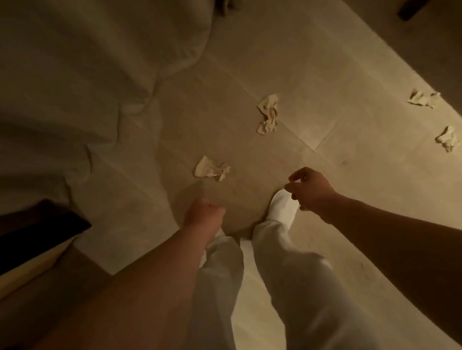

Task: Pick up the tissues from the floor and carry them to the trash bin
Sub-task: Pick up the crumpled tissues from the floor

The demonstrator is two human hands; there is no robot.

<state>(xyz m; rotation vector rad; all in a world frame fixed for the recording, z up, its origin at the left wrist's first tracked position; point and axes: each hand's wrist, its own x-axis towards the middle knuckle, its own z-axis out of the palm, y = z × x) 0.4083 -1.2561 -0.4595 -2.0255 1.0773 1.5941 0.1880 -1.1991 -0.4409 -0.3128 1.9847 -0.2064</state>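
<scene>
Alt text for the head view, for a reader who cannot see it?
Four crumpled tissues lie scattered on a tiled floor beside white bedding. The person stands over them, left hand fisted, right hand loosely curled, neither holding anything visible.

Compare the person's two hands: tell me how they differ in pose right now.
The left hand is curled into a closed fist, while the right hand is loosely open with bent fingers apart. The left hand is nearest the tissue by the bedding; the right hand hangs over the white shoe. Both appear empty and are above the floor.
</scene>
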